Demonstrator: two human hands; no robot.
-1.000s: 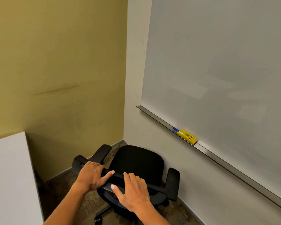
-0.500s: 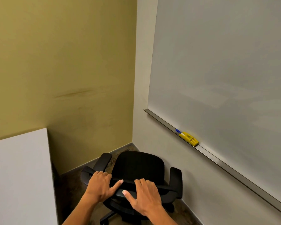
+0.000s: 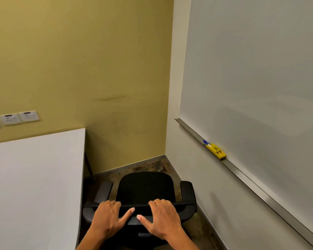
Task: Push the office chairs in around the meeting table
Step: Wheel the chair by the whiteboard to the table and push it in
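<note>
Black office chair [image 3: 145, 188] sits near-centre, between meeting table [image 3: 34, 177] at left & whiteboard wall at right. Prob. rolls easy, swivels; stiff backrest top = best hold. Left hand [image 3: 107, 218] & right hand [image 3: 163, 218] both curl over it, thumbs out.

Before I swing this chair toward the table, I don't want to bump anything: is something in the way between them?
Nothing visible stands between the black chair and the white table, only bare floor. Both hands, left hand and right hand, grip the backrest. The floor under the table is hidden.
</note>
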